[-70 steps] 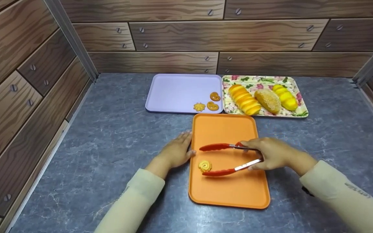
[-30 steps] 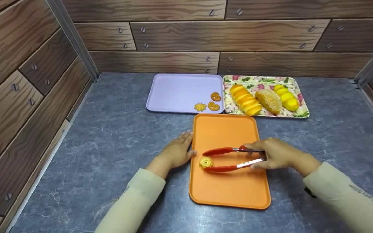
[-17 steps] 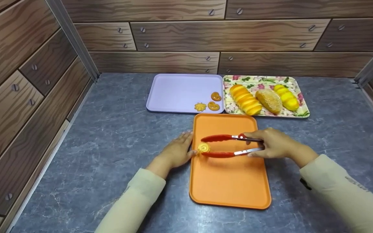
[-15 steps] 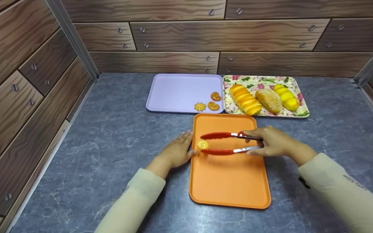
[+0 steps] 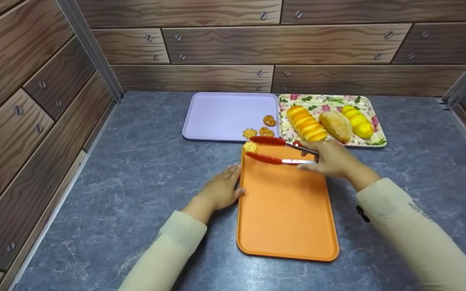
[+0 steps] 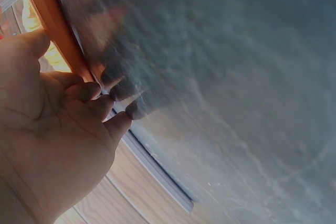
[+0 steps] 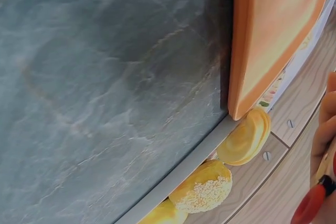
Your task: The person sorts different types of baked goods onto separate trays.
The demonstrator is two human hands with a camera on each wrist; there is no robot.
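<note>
My right hand grips a pair of tongs with red tips and metal arms. Between the tips sits a round yellow cookie, over the far left corner of the orange tray. In the right wrist view only part of the right hand shows at the edge. My left hand rests at the tray's left side, fingers extended and thumb on the rim; the left wrist view shows this hand against the tray edge.
Behind stands a lilac tray holding a flower-shaped cookie and two pretzel cookies. Beside it, a floral tray bears a striped bread, a seeded bun and a yellow bread. Wood-patterned walls enclose the table.
The tongs first closed in around the cookie at the orange tray's left part. My right hand then carried it away from me to the far edge. The left hand has stayed put.
</note>
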